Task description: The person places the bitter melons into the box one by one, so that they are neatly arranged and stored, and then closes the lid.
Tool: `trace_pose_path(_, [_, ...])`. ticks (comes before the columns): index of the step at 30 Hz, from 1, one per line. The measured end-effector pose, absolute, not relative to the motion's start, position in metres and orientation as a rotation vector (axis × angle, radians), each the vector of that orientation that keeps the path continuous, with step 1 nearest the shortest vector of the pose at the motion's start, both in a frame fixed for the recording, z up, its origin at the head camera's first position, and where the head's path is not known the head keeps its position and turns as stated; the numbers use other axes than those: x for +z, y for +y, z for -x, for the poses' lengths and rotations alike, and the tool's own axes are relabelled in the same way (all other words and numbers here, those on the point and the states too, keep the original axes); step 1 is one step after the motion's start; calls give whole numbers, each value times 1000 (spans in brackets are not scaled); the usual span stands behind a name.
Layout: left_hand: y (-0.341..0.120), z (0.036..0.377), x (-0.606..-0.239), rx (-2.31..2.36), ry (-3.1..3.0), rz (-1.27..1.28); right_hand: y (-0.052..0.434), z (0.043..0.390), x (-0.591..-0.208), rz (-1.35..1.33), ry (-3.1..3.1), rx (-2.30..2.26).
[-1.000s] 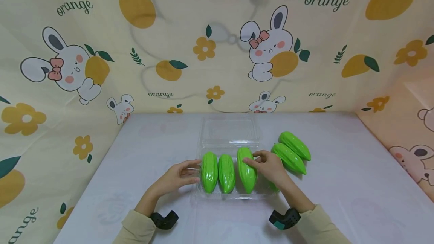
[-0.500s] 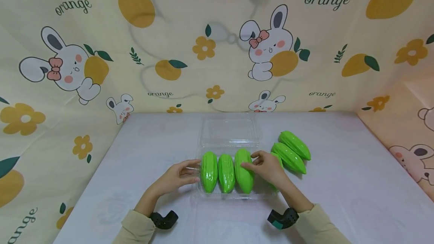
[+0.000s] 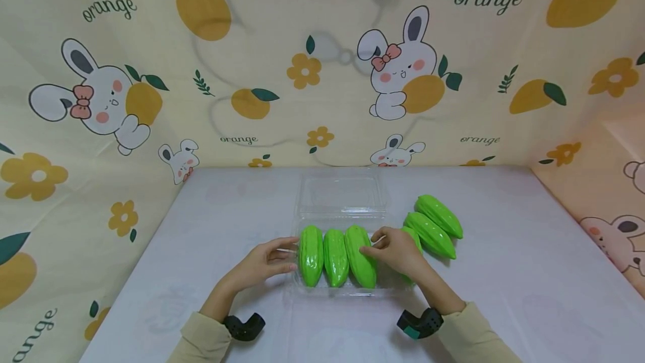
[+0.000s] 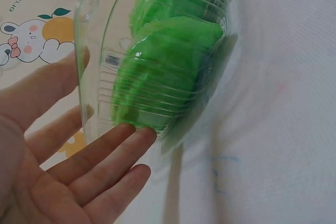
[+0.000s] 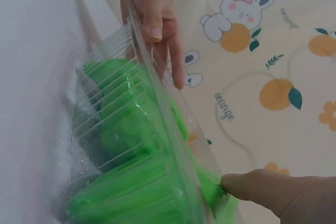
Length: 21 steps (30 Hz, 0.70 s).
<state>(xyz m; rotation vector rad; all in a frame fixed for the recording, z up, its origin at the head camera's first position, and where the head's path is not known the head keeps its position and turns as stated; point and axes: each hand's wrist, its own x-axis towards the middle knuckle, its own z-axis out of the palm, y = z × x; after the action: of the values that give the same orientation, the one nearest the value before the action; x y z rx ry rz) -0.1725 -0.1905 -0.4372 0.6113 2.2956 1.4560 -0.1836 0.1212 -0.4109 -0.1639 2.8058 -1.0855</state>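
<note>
Since the earlier frames: third gourd (image 3: 360, 256) shifted leftward and straightened, now flush against the second gourd (image 3: 335, 257); previously tilted with a gap. Right hand followed it inward. Left hand unmoved. Loose gourds unmoved.

Left hand (image 3: 262, 265): flat, fingers straight, pressed against the left outer wall of the clear plastic clamshell tray (image 3: 347, 291); nothing grasped. Fingertips (image 4: 137, 132) seen through the ribbed wall in the left wrist view.

Just right of that hand, inside the tray: first gourd (image 3: 311, 255), then the second, then the third, side by side and touching.

Right hand (image 3: 398, 251): thumb and fingertips (image 3: 367, 250) pinching the third gourd on its right flank. Thumb tip (image 5: 236, 182) seen on green surface at the tray rim in the right wrist view.

Partly hidden behind that hand: a fourth gourd (image 3: 412, 240). Further right, on the table (image 3: 529, 262): two loose gourds (image 3: 434, 226), touching each other.

Judged handling: glossy, ridged moulded pieces, probably light, rigid and somewhat slippery; best taken across the middle, fingers in the ridges. Tray thin and flexible, likely to slide or buckle unless braced at the wall.
</note>
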Motion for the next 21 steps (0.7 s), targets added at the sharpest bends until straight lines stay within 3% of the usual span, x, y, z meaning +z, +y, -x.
trace_pose_path(21, [-191,173,-439,1472,2291,-620,121,183,-411,154,2861,-1129])
